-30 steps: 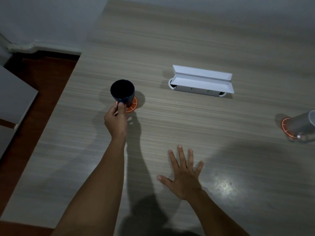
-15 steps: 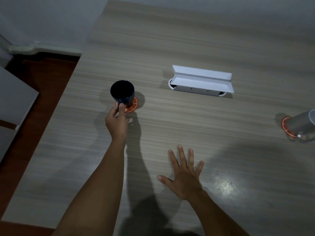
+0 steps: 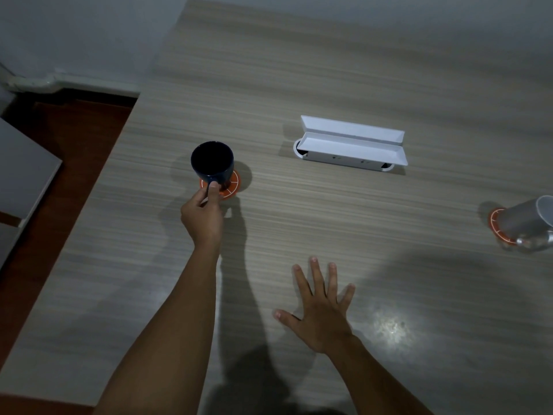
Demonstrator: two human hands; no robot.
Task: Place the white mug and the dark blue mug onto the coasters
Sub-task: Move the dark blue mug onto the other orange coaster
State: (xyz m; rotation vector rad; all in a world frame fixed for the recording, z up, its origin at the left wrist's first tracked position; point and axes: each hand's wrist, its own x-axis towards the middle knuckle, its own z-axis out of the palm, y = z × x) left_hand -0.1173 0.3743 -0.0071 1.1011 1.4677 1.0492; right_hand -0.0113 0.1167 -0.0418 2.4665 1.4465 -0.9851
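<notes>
The dark blue mug [image 3: 212, 161] stands upright on an orange coaster [image 3: 232, 187] left of the table's middle. My left hand [image 3: 203, 215] is just in front of it, thumb and fingers closed on its handle. The white mug [image 3: 526, 218] stands on a second orange coaster [image 3: 496, 224] at the right edge of the view, its handle toward me. My right hand [image 3: 321, 310] lies flat on the table, fingers spread, holding nothing, well to the left of the white mug.
A white pop-up socket box [image 3: 353, 145] with its lid raised sits in the wooden table [image 3: 359, 70] behind the mugs. The table's left edge drops to a reddish floor [image 3: 65, 139]. A grey panel [image 3: 21, 175] stands at the far left.
Almost nothing has moved. My left hand keeps hold of the blue mug's handle on the coaster, and my right hand stays flat on the table.
</notes>
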